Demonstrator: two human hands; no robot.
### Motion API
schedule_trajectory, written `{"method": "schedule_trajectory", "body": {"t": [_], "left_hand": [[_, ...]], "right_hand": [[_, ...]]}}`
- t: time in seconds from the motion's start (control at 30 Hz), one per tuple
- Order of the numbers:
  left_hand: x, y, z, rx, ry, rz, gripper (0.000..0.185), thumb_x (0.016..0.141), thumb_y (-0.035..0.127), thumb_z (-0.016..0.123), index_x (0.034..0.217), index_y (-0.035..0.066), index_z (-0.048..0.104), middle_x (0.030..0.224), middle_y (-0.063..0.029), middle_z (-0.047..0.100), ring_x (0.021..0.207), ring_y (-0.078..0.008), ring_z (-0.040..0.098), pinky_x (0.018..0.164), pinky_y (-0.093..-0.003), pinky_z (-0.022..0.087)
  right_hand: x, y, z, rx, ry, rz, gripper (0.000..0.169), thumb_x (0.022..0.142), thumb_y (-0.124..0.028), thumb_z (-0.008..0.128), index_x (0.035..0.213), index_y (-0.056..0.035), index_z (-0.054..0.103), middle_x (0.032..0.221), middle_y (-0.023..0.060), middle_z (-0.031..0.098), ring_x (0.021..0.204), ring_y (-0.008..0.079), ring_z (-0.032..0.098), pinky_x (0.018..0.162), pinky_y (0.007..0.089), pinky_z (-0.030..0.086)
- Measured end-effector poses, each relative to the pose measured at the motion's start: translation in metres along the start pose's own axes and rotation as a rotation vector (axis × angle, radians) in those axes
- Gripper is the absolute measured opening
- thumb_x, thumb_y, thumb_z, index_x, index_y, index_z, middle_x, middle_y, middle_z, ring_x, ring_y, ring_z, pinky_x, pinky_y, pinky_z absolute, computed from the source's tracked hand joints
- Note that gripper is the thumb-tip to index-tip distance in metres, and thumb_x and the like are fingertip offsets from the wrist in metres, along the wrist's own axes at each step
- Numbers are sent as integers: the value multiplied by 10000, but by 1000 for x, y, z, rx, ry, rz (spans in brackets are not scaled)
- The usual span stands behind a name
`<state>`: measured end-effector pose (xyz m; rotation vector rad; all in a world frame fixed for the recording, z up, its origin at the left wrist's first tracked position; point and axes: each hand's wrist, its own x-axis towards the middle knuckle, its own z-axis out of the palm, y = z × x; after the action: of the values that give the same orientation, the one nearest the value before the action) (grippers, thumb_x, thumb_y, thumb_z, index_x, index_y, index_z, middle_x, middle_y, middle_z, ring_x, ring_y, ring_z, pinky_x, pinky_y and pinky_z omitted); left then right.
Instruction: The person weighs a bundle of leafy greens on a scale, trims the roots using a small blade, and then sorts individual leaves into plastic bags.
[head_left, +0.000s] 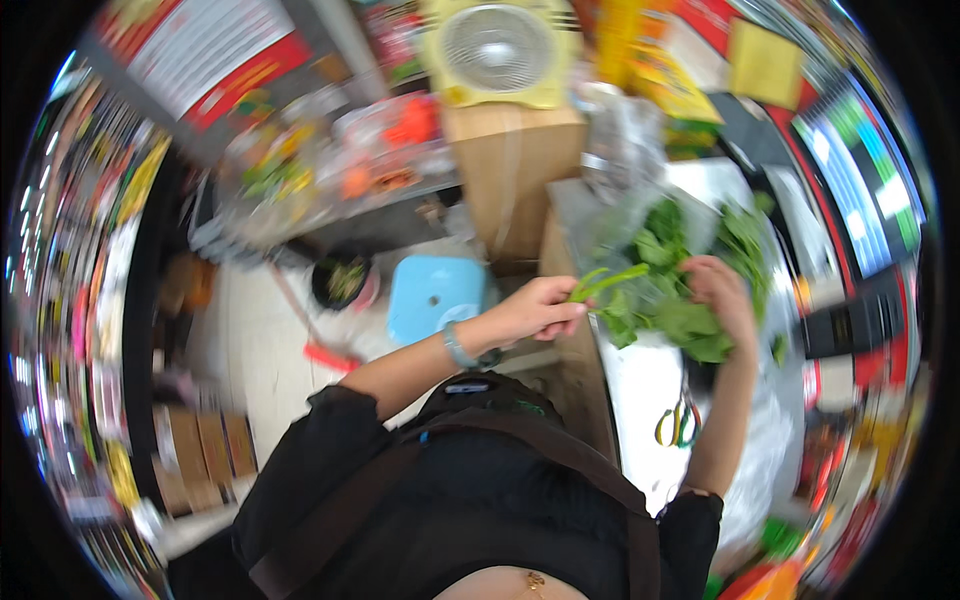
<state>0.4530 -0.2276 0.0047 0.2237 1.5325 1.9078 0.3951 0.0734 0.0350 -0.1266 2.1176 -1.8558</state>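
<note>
My left hand (551, 307) is closed around a few green leafy-vegetable stems (611, 283), held at the counter's near edge. Over the leafy greens (694, 322) on the white counter is my right hand (716, 289), its fingers curled; blur hides whether they grip a leaf. More greens (742, 247) lie just beyond that hand, and a clear plastic bag (622, 217) is behind the pile. A loose leaf (779, 349) sits to the right of my right wrist.
Scissors with looped handles (677, 427) lie on the counter near clear plastic film (757, 450). A monitor (859, 176) and a dark keypad device (851, 326) stand at right. Beyond are a yellow fan (495, 49) and bagged produce (397, 142). A blue stool (435, 296) and a dark bin (343, 281) stand at left.
</note>
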Motion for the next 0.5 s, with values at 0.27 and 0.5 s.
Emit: {"method": "schedule_trajectory", "body": {"t": [0.27, 0.5], "left_hand": [[-62, -113, -93, -767, 577, -67, 90, 882, 130, 534, 877, 55, 486, 683, -55, 510, 516, -107, 427, 420, -226, 329], [-170, -256, -267, -1437, 1216, 14, 52, 844, 36, 500, 817, 28, 456, 649, -101, 466, 510, -205, 455, 463, -331, 441]], "right_hand": [[173, 186, -48, -1038, 566, -283, 330, 831, -97, 515, 1109, 80, 499, 1018, 259, 548, 922, 410, 516, 769, 441, 416], [143, 136, -52, -1242, 390, 170, 415, 860, -156, 488, 1210, 56, 422, 1121, 304, 468, 1003, 448, 477, 840, 486, 393]]}}
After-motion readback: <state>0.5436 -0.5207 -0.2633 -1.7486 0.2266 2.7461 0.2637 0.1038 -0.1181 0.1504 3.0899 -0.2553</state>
